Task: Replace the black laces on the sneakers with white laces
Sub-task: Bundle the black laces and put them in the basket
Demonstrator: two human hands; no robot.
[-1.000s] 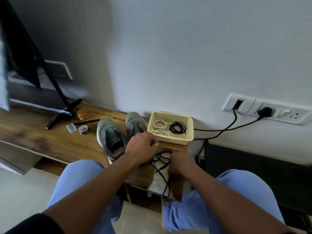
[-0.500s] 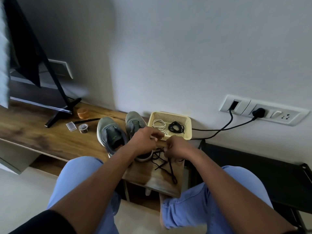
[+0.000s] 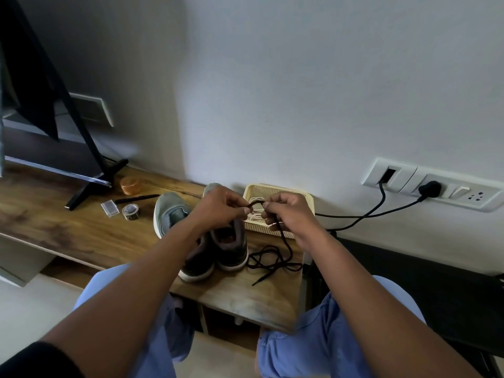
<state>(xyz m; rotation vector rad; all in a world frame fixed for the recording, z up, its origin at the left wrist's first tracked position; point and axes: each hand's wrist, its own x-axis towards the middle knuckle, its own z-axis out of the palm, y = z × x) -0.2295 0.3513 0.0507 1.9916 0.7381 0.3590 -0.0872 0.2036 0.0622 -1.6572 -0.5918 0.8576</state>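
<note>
Two grey sneakers stand side by side on the wooden shelf, the left sneaker and the right sneaker, both partly behind my left forearm. A black lace lies in loose loops to their right, one end rising to my hands. My left hand and my right hand pinch that raised end between them above the shelf. Behind them a cream plastic basket holds white laces, mostly hidden by my hands.
On the shelf to the left lie an orange round tin, a tape roll, a small clear box and a black pen. A monitor stand is at far left. Black cables run to a wall socket.
Both hands have risen from the shelf with the black lace end, from near the front edge to in front of the basket. The rest of the lace now lies uncovered.
</note>
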